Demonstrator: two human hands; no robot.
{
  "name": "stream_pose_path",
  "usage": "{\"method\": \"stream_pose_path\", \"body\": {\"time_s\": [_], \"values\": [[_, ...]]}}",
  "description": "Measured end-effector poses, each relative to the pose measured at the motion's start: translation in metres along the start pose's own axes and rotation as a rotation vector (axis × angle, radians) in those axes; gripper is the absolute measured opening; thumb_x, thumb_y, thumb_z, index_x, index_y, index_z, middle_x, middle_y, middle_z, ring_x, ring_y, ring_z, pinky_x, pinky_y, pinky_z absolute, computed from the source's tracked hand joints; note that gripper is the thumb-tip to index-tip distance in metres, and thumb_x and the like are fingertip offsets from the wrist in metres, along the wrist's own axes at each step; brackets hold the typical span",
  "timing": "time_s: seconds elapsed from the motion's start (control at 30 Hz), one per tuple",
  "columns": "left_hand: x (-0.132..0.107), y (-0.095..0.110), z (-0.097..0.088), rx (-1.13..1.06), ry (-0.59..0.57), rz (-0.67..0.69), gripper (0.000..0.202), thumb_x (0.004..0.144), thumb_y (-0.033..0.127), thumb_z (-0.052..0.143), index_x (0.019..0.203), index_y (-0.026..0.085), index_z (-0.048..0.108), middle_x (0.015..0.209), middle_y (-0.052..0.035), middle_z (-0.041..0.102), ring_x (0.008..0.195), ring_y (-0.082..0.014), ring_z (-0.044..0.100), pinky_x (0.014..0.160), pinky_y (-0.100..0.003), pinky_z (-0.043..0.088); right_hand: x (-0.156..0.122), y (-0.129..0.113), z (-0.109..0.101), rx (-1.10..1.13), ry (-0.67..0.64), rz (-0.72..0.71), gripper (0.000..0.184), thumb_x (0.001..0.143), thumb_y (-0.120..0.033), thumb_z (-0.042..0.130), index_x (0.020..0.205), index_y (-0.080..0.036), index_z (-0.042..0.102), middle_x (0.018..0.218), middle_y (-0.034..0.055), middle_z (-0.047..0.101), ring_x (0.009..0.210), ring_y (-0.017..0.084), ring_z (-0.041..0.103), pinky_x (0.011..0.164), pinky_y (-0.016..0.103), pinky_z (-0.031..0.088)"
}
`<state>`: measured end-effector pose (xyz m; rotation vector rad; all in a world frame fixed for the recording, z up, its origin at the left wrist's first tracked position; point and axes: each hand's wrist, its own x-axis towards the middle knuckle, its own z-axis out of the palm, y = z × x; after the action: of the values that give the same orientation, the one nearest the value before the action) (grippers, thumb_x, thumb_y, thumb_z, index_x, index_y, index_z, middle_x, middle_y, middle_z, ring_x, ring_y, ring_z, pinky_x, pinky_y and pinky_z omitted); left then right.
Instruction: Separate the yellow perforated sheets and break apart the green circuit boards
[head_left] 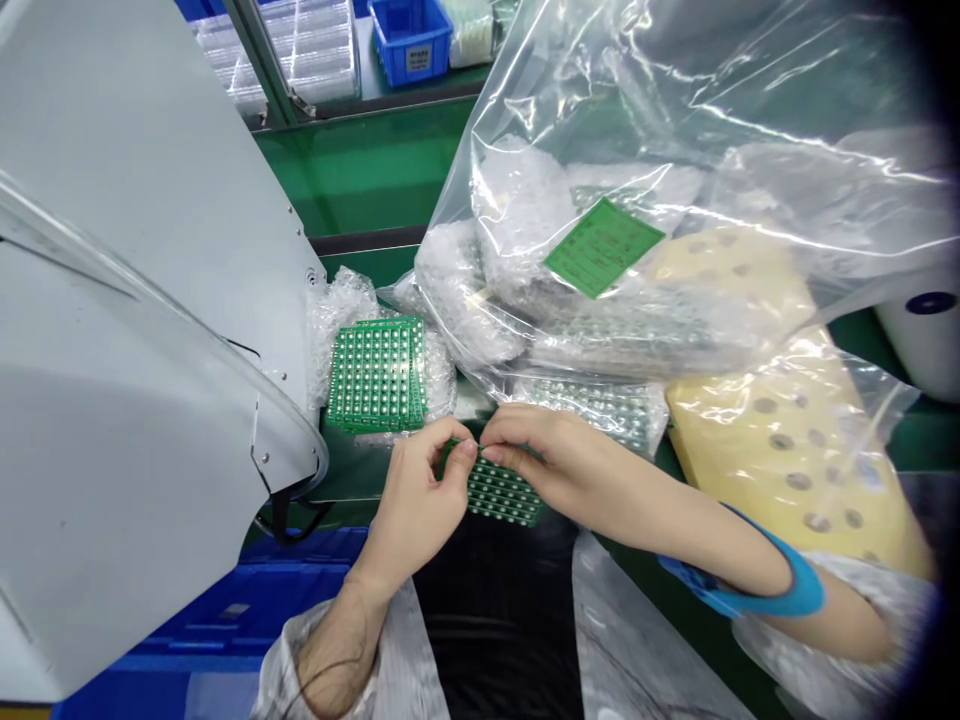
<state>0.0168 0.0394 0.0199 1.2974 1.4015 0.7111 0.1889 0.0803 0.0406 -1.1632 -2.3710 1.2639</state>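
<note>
A green circuit board panel [504,492] with rows of small pale dots hangs just over the table's front edge. My left hand [421,500] pinches its upper left edge between thumb and forefinger. Right beside it, my right hand [551,455] pinches the top edge, thumb and forefinger almost meeting the left ones. Both hands cover part of the panel. Up and to the left, a stack of similar green circuit board panels [377,375] lies on bubble wrap [441,372]. Behind my right hand lie more panels in a clear wrapping [600,405].
A large clear plastic bag [570,110] with bubble-wrapped bundles and a green label [604,248] fills the back right. Yellow sheets with holes [739,440] lie at right. A grey machine housing [150,300] borders the left. Blue bins stand below [247,610] and behind [411,40].
</note>
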Motion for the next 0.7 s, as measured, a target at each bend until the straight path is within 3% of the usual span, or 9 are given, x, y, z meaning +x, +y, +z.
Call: {"method": "stream_pose_path", "body": {"time_s": [0.13,0.7], "values": [[0.0017,-0.0019,0.0015,-0.048,-0.010,0.012,0.019,0.088,0.021,0.047,0.069,0.018,0.050,0.060,0.0053,0.037,0.054,-0.0085,0.030,0.049,-0.026,0.021,-0.0002,0.0025,0.0041,-0.014,0.027,-0.095,0.022,0.092,-0.009,0.040,0.077,-0.016,0.055,0.073,0.0036,0.059,0.070,0.015,0.049,0.074,0.032,0.038],[0.0069,-0.0018,0.0038,-0.135,-0.008,-0.027,0.019,0.084,0.022,0.049,0.065,0.018,0.050,0.057,0.0052,0.036,0.052,-0.0081,0.028,0.049,-0.026,0.019,0.0013,0.0076,0.0041,0.081,0.033,-0.089,0.022,0.090,-0.008,0.042,0.077,-0.016,0.058,0.078,0.0034,0.062,0.075,0.015,0.052,0.072,0.029,0.039]]}}
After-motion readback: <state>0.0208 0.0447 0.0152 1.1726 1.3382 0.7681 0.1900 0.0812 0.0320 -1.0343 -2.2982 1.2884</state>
